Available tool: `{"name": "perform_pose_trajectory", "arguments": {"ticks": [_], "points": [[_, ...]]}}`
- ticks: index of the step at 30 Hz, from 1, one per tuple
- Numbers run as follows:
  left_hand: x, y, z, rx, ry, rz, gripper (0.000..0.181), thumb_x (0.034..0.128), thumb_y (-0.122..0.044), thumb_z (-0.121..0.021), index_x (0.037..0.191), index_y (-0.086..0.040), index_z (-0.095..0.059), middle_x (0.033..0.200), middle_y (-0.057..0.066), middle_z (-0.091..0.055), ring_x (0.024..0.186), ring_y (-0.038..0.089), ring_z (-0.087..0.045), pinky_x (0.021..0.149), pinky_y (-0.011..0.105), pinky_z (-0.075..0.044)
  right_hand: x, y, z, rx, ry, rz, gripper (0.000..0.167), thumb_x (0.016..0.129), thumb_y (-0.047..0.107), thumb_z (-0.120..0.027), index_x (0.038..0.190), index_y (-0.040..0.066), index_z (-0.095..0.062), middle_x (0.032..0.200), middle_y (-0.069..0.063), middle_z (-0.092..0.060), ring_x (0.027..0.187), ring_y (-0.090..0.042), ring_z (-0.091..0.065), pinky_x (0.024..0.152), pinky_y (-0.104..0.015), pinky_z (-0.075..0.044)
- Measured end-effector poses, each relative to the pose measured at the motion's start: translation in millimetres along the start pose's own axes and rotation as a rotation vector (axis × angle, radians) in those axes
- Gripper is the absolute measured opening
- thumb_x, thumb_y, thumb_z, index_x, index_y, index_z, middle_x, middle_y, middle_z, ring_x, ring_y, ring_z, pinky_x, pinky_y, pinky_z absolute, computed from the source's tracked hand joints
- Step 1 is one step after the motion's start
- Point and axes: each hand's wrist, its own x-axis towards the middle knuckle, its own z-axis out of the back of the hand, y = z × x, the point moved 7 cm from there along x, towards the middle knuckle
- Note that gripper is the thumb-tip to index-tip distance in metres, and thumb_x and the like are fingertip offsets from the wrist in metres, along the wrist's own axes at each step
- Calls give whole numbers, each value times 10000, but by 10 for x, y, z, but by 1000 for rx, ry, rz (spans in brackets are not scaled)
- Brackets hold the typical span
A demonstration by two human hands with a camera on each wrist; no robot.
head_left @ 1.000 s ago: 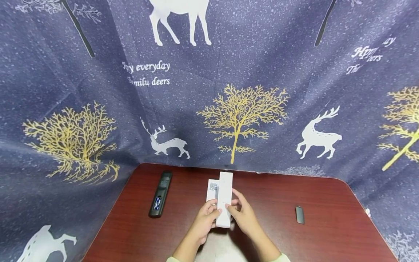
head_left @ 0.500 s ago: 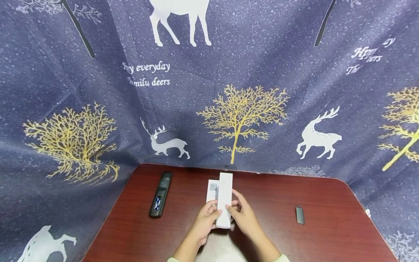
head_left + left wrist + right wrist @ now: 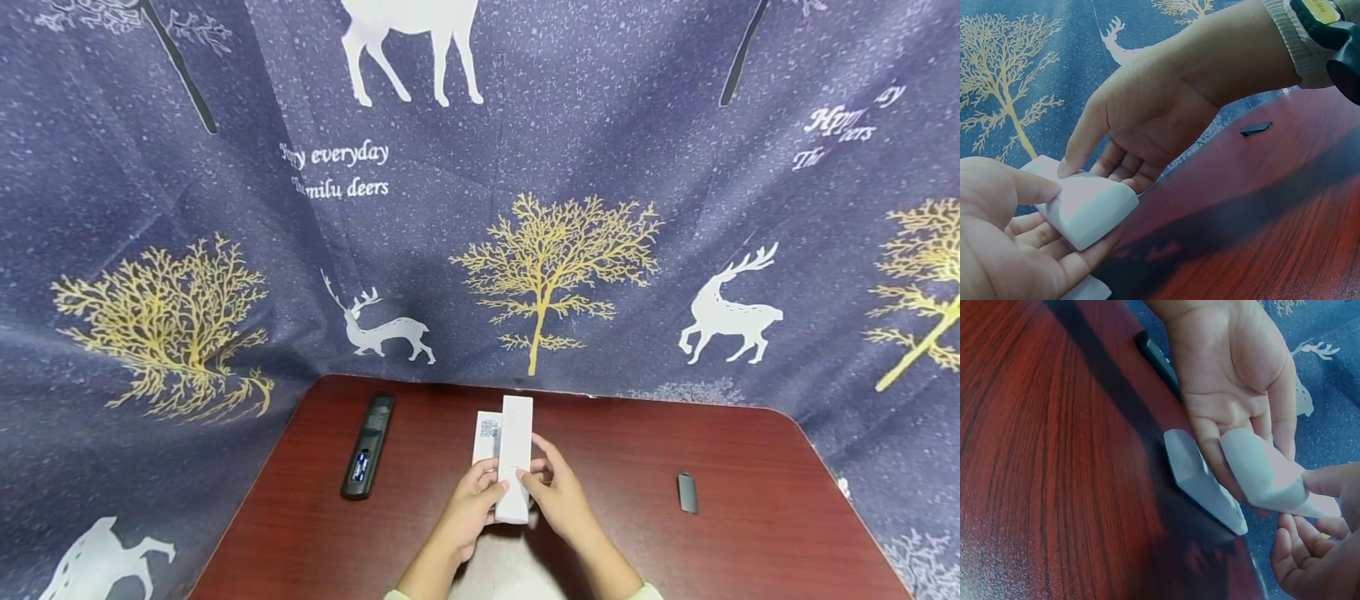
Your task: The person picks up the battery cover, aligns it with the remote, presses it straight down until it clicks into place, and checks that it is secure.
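Note:
Both hands hold a long white remote control (image 3: 516, 429) at the table's middle, its far end pointing away. A thin seam crosses its upper face near the thumbs. My left hand (image 3: 467, 507) grips the left side, thumb on top and fingers beneath, as the left wrist view shows too. On the other side, my right hand (image 3: 561, 496) has its thumb (image 3: 1329, 481) on the top face and fingers bent at the edge. Beneath and to the left lies a second white piece (image 3: 486, 435) with a printed square code, partly covered by the remote and left hand.
A dark remote control (image 3: 367, 446) lies at the left of the reddish-brown table (image 3: 622, 442), with blue showing in an opening near its near end. At the right is a small dark cover-like piece (image 3: 687, 492). A patterned cloth (image 3: 585, 150) hangs behind the table.

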Motion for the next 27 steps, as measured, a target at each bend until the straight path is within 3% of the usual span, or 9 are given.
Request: {"name": "perform_pose_trajectory", "arguments": {"ticks": [5, 13, 19, 27], "points": [[-12, -11, -9, 1, -1, 2, 506, 1001, -139, -560, 1447, 25, -384, 1365, 210, -599, 982, 163, -664, 800, 328, -574, -3, -2, -2, 10, -6, -3, 650, 889, 48, -721, 1486, 117, -474, 951, -126, -693, 734, -104, -578, 636, -233, -510], [-21, -10, -11, 8, -13, 10, 519, 1003, -151, -563, 1455, 34, -389, 1379, 236, -588, 986, 172, -673, 808, 338, -583, -9, -13, 7, -5, -1, 8, 639, 902, 82, -716, 1490, 117, -470, 978, -135, -698, 768, -118, -615, 670, -304, -564], [-15, -7, -16, 15, -13, 12, 536, 1005, -161, -555, 1471, 38, -379, 1377, 241, -585, 990, 176, -674, 805, 336, -583, -2, -40, 24, -28, -12, 12, 625, 910, 117, -714, 1487, 110, -473, 973, -128, -687, 758, -95, -604, 659, -272, -546], [-7, 10, -20, 16, -19, 12, 573, 998, -146, -551, 1498, 60, -359, 1407, 272, -563, 978, 177, -685, 795, 333, -588, 19, -82, 28, 27, -4, -24, 642, 909, 116, -711, 1494, 92, -448, 994, -148, -665, 761, -117, -620, 663, -267, -560]]}}
